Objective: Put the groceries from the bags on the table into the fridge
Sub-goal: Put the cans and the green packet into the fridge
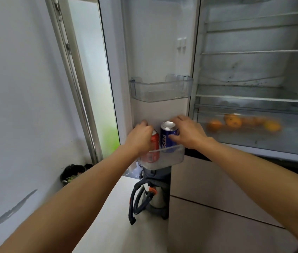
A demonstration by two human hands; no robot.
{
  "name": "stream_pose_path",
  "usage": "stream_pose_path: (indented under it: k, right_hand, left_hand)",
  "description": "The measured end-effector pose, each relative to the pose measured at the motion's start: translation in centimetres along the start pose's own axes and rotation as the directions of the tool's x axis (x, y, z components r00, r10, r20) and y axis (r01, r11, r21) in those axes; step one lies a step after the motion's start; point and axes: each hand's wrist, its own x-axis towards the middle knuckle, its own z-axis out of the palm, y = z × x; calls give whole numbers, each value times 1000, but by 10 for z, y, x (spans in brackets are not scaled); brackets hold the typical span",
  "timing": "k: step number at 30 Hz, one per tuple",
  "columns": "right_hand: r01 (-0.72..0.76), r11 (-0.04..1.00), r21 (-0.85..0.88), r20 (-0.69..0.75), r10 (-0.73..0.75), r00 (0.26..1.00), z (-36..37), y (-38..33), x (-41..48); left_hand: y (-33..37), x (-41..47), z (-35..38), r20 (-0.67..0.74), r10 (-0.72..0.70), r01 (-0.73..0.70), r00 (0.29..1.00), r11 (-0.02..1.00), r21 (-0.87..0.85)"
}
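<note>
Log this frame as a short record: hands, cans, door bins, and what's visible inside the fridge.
left hand: grips red can
right hand: grips blue can
cans: upright, side by side, inside lower door bin
upper door bin: clear plastic, above the cans
fridge door: open
drawer: oranges inside, blurred

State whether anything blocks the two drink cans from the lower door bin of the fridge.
Nothing visible does. The red can, held by the left hand, and the blue can, held by the right hand, already stand side by side inside the lower door bin.
</note>
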Motion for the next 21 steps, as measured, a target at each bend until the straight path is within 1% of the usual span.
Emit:
stream_pose_path:
  k: [2,4,6,8,11,15,18,21]
  right_hand:
    - [-7,1000,-24,-80,6,997,-4,-1,-9]
    - [10,1000,-12,-148,-12,989,-9,-6,-19]
    - [55,998,8,-175,-52,983,-14,-17,-29]
    - [131,991,42,-193,-120,974,-18,-33,-42]
    - [255,957,137,-185,-228,956,-17,-67,-70]
    - [388,895,222,-88,-378,922,2,-120,-120]
    - [447,854,267,8,-466,885,18,-168,-158]
    - [545,795,266,53,-576,815,25,-222,-185]
  left_hand:
    - [-1,-14,-6,-101,32,-36,994,999,-35]
    - [-4,-32,-13,-177,41,-48,983,998,-34]
    - [-8,-55,-21,-211,8,-13,977,1000,-22]
    - [-12,-84,-26,-216,-67,67,974,998,-7]
    - [-18,-141,-24,-179,-225,231,958,973,14]
    - [-22,-235,-14,-56,-411,414,910,907,74]
    - [-26,-308,-21,21,-523,514,852,843,162]
    - [-36,-373,-37,32,-629,611,777,765,203]
